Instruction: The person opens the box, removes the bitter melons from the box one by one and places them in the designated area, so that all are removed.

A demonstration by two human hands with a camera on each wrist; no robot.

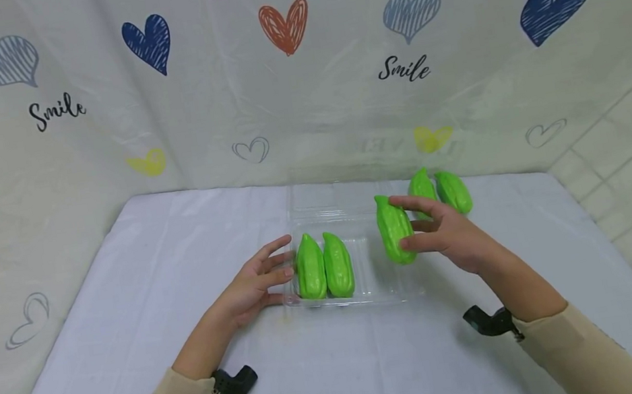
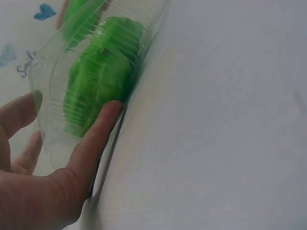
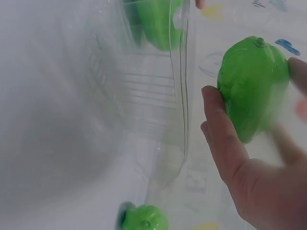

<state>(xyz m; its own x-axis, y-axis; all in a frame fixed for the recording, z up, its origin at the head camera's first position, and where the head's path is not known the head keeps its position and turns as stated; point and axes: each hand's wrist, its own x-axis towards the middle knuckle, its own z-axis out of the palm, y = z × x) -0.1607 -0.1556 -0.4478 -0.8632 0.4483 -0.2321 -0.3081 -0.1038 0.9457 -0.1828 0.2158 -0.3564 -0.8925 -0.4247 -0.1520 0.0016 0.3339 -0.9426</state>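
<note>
A clear plastic hinged box (image 1: 377, 300) sits on the table with two bright green, ribbed, gourd-like vegetables inside its left half; one of these is the left gourd (image 1: 310, 269), the other the right gourd (image 1: 338, 266). My left hand (image 1: 250, 288) rests spread fingers against the box's left side; in the left wrist view one finger (image 2: 98, 139) touches its lower wall. Over the box's right side, my right hand (image 1: 450, 231) holds another green gourd (image 1: 394, 229) between thumb and fingers, its pointed end away from me. In the right wrist view this gourd (image 3: 252, 88) is apart from the box.
Behind the box rises its clear open lid (image 1: 328, 195). Two more green gourds lie at the back right, a left one (image 1: 421, 185) and a right one (image 1: 453, 192), just beyond my right hand. A white cloth covers the table (image 1: 342, 370); a printed curtain (image 1: 332, 99) hangs behind.
</note>
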